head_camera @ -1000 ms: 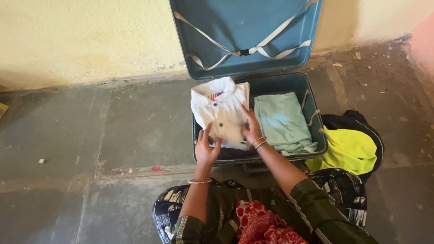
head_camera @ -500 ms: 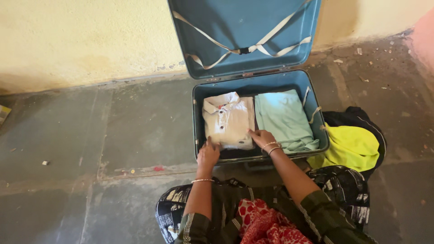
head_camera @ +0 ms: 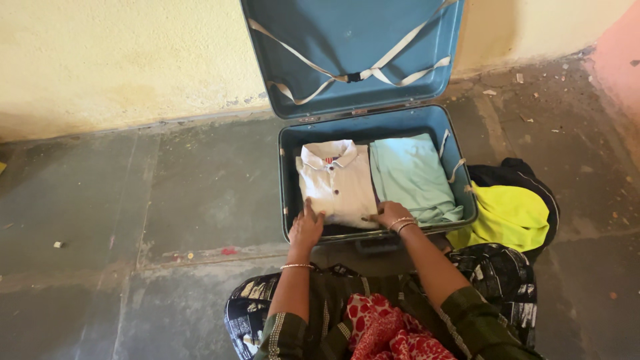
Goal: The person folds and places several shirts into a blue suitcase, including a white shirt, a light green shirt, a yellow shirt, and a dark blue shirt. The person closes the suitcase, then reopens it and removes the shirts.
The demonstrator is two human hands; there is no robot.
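On a grey stone floor beside a pale yellow wall, an open blue suitcase (head_camera: 291, 193) lies with its lid (head_camera: 347, 40) propped upright against the wall; cream straps (head_camera: 373, 67) cross inside the lid. Seen from above, a person sits at the near edge of the case with both bare arms reaching into it.

Both hands rest on the near end of a folded white collared shirt (head_camera: 337, 183) with dark buttons, which lies flat in the left half of the case. The left hand (head_camera: 306, 228) is at the shirt's near left corner, fingers spread loosely and thumb raised, pressing on the cloth rather than gripping it. The right hand (head_camera: 389, 215) is at the shirt's near right corner, palm down with fingers lightly curled on the fabric; whether it pinches the hem cannot be told. Each wrist wears thin bangles.

Just right of the right hand, touching the shirt's side, lies a folded pale green garment (head_camera: 413, 177) filling the right half of the case. Farther right, outside the case on the floor, sits a heap of bright yellow and black clothing (head_camera: 510, 213). Below the hands, the person's lap shows dark patterned cloth and a red and white printed fabric (head_camera: 387, 330).
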